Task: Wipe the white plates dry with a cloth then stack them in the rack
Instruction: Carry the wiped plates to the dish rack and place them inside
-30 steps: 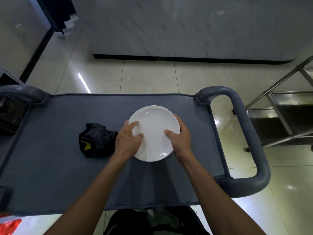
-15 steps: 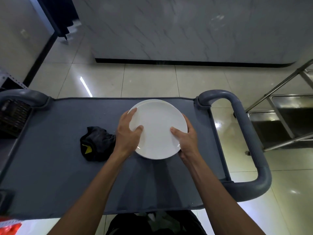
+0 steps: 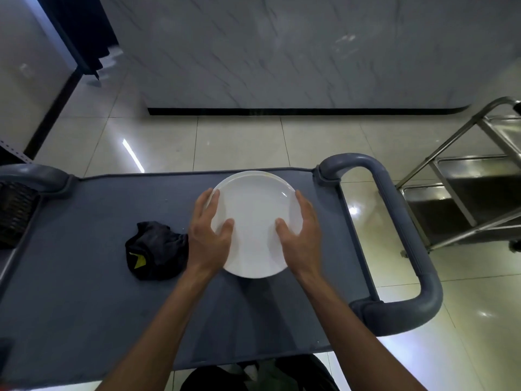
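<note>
Progress looked early: you had one white plate [image 3: 255, 221] in both hands, held over the cart top [image 3: 84, 292] toward its far edge, near the right-hand handle [image 3: 394, 221]. Your left hand [image 3: 210, 235] gripped the plate's left rim, thumb on the upper face and fingers along the edge; your right hand [image 3: 300, 235] did the same on the right rim. Whether a second plate sat beneath it, I could not tell. One dark cloth [image 3: 156, 249] lay crumpled on the cart just left of your left hand, gripped by neither hand, so I judged wiping unfinished. One black rack [image 3: 14, 213] showed at the cart's left edge; stacking remained.
</note>
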A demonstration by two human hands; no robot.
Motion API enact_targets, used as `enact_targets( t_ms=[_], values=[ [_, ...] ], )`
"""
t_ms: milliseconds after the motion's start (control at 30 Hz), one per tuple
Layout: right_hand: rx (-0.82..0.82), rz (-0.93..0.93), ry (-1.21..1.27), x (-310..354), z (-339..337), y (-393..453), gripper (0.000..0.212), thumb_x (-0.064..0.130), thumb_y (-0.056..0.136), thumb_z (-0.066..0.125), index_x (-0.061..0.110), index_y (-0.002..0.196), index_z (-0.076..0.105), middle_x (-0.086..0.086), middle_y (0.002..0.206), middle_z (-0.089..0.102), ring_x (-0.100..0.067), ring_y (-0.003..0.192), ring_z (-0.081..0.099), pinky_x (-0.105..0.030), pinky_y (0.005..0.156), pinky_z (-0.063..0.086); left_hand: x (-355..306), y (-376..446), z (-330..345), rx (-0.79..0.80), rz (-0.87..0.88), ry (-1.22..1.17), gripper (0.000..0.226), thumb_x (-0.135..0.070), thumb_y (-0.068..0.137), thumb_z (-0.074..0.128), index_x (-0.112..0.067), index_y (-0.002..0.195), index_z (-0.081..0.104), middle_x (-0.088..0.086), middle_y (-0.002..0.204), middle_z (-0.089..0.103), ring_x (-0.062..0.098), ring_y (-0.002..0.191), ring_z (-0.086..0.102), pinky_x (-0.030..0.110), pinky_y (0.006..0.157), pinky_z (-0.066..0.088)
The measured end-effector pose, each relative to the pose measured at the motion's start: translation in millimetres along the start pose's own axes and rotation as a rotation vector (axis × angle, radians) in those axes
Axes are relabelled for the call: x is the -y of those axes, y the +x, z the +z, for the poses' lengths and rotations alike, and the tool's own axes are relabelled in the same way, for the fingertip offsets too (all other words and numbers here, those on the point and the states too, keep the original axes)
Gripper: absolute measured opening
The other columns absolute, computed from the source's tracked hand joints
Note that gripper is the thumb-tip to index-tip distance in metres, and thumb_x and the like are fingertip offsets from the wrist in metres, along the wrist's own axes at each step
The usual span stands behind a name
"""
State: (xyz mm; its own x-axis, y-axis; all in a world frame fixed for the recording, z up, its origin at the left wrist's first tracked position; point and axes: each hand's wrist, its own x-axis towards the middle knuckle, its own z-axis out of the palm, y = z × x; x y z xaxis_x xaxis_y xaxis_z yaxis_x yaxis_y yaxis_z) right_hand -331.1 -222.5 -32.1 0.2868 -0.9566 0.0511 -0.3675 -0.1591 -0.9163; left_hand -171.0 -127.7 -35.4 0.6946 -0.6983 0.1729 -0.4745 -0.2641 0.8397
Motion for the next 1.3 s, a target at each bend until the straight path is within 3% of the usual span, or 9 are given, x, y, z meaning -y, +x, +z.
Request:
enact_targets(
  t_ms=[200, 367, 500, 633, 700, 833, 1000, 1133, 1300],
  values=[
    [-0.048, 0.031, -0.006, 1.5, -13.9, -4.1, 0.066, 0.016, 0.088, 0.071, 0.028, 0.147, 0.043, 0.018, 0.143, 0.045, 0.005, 0.126, 0.04, -0.021, 0.106, 0.036, -7.5, -0.3, 6.7, 0.052, 0.002, -0.03, 0.065, -0.007, 0.088, 0.067, -0.012, 0.148, 0.044, 0.001, 0.152, 0.039, 0.015, 0.136, 0.038, 0.028, 0.108, 0.033],
    [-0.044, 0.108, 0.037, -3.9, -44.5, -8.6, 0.066, 0.021, 0.09, 0.071, 0.038, 0.146, 0.04, 0.02, 0.139, 0.047, -0.005, 0.125, 0.045, -0.032, 0.102, 0.044, -25.1, -0.8, 21.9, 0.112, 0.044, -0.046, 0.064, -0.003, 0.087, 0.069, -0.01, 0.147, 0.047, 0.002, 0.151, 0.041, 0.015, 0.136, 0.04, 0.026, 0.109, 0.031],
    [-0.1, 0.129, 0.01, -9.2, -75.3, -10.6, 0.066, 0.035, 0.087, 0.071, 0.058, 0.136, 0.034, 0.047, 0.122, 0.042, 0.011, 0.117, 0.045, -0.016, 0.087, 0.041, -50.5, -5.9, 40.3, 0.151, 0.078, -0.089, 0.063, -0.004, 0.086, 0.07, -0.012, 0.145, 0.049, 0.0, 0.149, 0.044, 0.012, 0.133, 0.041, 0.026, 0.109, 0.031],
    [-0.248, 0.158, 0.034, -19.1, -111.6, -20.9, 0.064, 0.046, 0.087, 0.068, 0.069, 0.132, 0.029, 0.031, 0.138, 0.044, -0.005, 0.127, 0.047, -0.033, 0.102, 0.044, -84.5, -16.3, 66.5, 0.226, 0.133, -0.091, 0.064, -0.008, 0.088, 0.07, -0.018, 0.147, 0.047, -0.003, 0.151, 0.042, 0.013, 0.134, 0.041, 0.027, 0.109, 0.031],
    [-0.312, 0.188, 0.052, -25.2, -134.6, -30.2, 0.063, 0.048, 0.087, 0.067, 0.072, 0.13, 0.028, 0.033, 0.134, 0.046, -0.002, 0.122, 0.049, -0.036, 0.103, 0.047, -102.4, -26.1, 81.2, 0.269, 0.192, -0.087, 0.064, -0.01, 0.089, 0.069, -0.019, 0.148, 0.045, -0.003, 0.152, 0.042, 0.011, 0.134, 0.04, 0.029, 0.109, 0.032],
    [-0.45, 0.2, 0.008, -39.8, -191.7, -56.1, 0.066, 0.041, 0.087, 0.071, 0.056, 0.139, 0.035, 0.024, 0.14, 0.045, -0.006, 0.12, 0.047, -0.039, 0.1, 0.046, -141.4, -60.1, 115.2, 0.34, 0.285, -0.1, 0.062, -0.013, 0.091, 0.069, -0.02, 0.147, 0.045, -0.006, 0.149, 0.043, -0.002, 0.123, 0.037, 0.023, 0.103, 0.032],
    [-0.572, 0.228, 0.076, -57.9, -264.4, -108.6, 0.067, 0.029, 0.088, 0.073, 0.043, 0.146, 0.041, 0.018, 0.145, 0.044, -0.009, 0.129, 0.043, -0.042, 0.105, 0.042, -185.6, -122.3, 155.5, 0.437, 0.346, -0.115, 0.061, -0.013, 0.092, 0.068, -0.022, 0.148, 0.045, -0.009, 0.148, 0.042, 0.0, 0.126, 0.038, -0.004, 0.094, 0.023],
    [-0.641, 0.243, 0.125, -74.5, -319.1, -155.4, 0.068, 0.023, 0.089, 0.072, 0.035, 0.149, 0.042, 0.021, 0.144, 0.041, 0.0, 0.129, 0.036, -0.029, 0.106, 0.035, -216.7, -174.4, 186.2, 0.51, 0.397, -0.114, 0.059, -0.014, 0.093, 0.067, -0.022, 0.147, 0.045, -0.008, 0.147, 0.041, -0.002, 0.124, 0.035, -0.002, 0.095, 0.02],
    [-0.771, 0.277, 0.157, -96.4, -382.0, -213.5, 0.069, 0.017, 0.089, 0.071, 0.03, 0.15, 0.043, 0.018, 0.14, 0.045, 0.007, 0.121, 0.043, -0.004, 0.091, 0.033, -252.8, -241.8, 227.8, 0.626, 0.463, -0.161, 0.061, -0.015, 0.093, 0.067, -0.024, 0.149, 0.043, -0.01, 0.147, 0.04, 0.0, 0.128, 0.037, 0.002, 0.098, 0.025]
  ],
)
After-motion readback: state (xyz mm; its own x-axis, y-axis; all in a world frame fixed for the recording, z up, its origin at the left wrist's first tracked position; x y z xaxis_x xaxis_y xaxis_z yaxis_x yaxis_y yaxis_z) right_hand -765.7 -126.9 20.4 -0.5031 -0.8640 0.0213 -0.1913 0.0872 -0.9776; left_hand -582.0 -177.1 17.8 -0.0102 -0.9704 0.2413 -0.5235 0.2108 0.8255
